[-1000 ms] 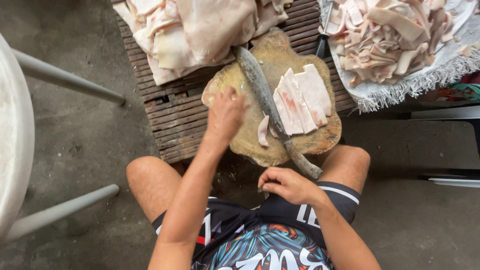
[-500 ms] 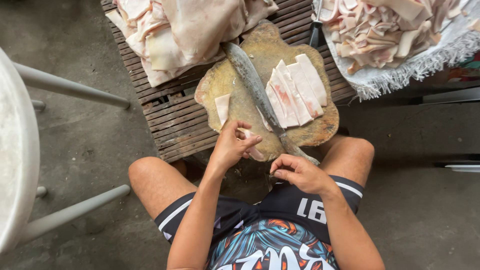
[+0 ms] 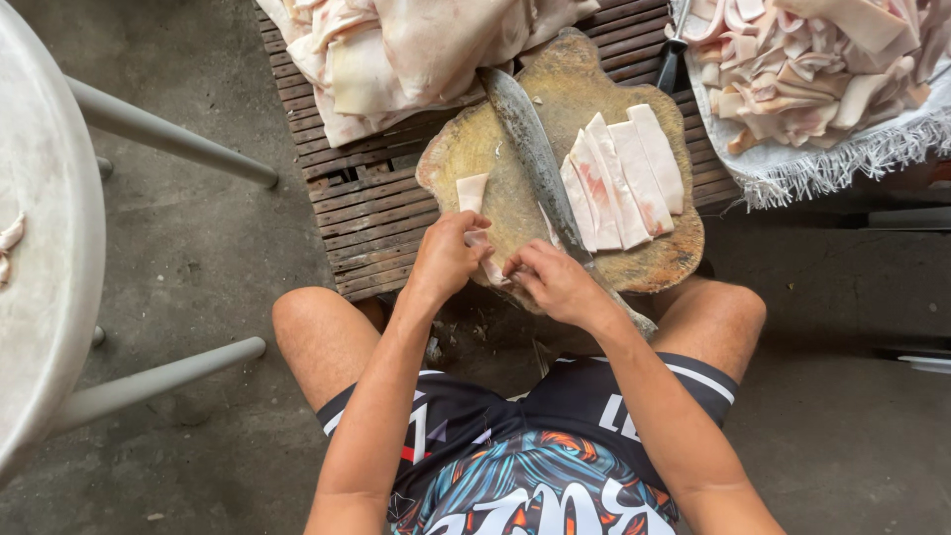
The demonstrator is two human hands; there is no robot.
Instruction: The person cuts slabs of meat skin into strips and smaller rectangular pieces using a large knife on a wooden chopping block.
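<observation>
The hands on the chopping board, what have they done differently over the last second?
The left hand pulled back from the board's middle to its near edge, and the right hand came up from the lap; both now pinch a pale strip together. The cleaver and the row of cut strips stayed put.

A worn, stained wooden chopping block [image 3: 555, 89] sits on a rough slatted wooden pallet [image 3: 367, 198]; dull metal cleaver [image 3: 535, 159].

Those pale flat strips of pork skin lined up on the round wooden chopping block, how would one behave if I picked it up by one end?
The pale pork-skin strips would probably flop and droop, since the uncut sheets on the slatted table fold in soft heaps. Their glossy fatty surfaces suggest a slippery grip. They look thin, so likely light.
</observation>
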